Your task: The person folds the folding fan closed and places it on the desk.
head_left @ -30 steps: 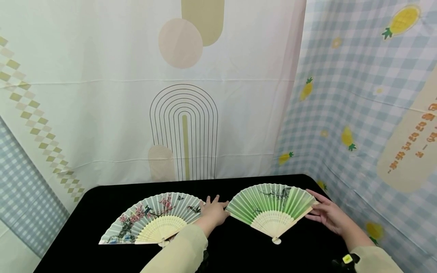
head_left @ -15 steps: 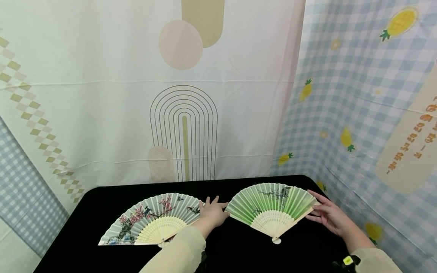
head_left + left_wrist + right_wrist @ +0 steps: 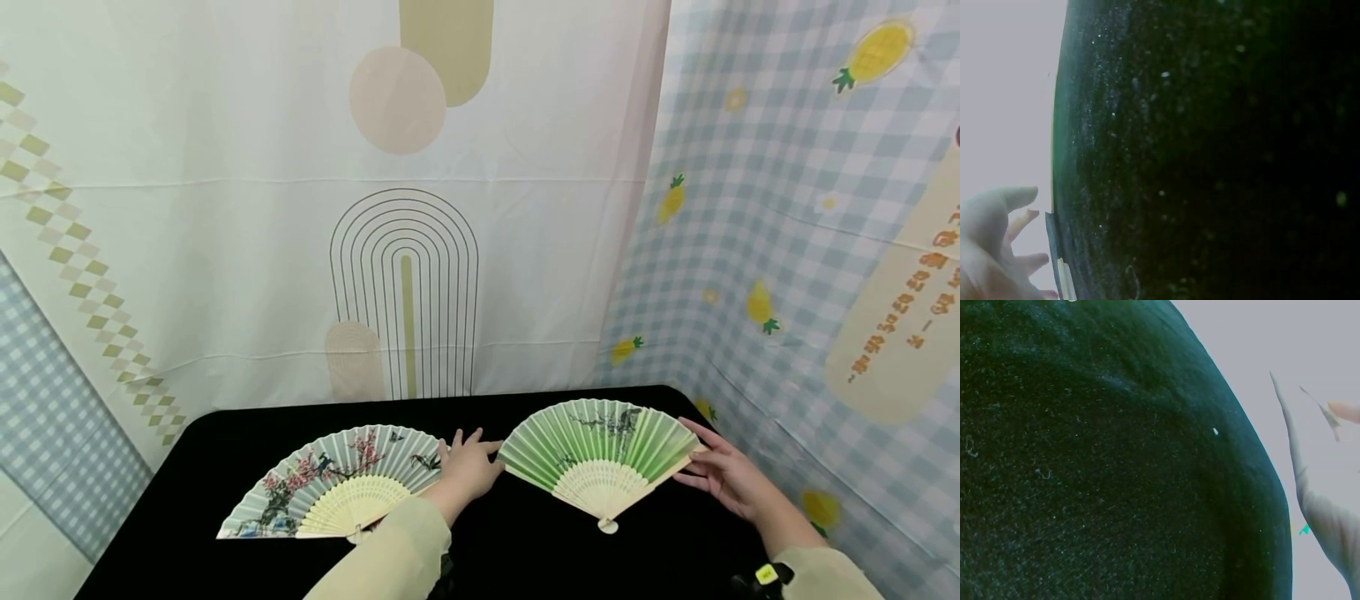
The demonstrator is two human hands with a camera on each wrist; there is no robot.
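A green folding fan, spread wide, lies on the right with its pivot toward the front. My right hand touches its right edge, fingers extended. Between the two fans is my left hand, fingers spread, its thumb at the green fan's left corner and other fingertips by the pale fan. That pale fan, with pink blossoms, is also spread, its right part partly behind my left hand and sleeve. In the left wrist view, the left hand shows spread fingers; the right hand is washed out in the right wrist view.
Both fans are on a black-covered table. A white patterned curtain hangs behind it, and a blue checked cloth with pineapples hangs along the right side.
The green fan has shifted very slightly up and to the right, with my right hand at its edge. My left hand and the pale fan look almost unchanged.
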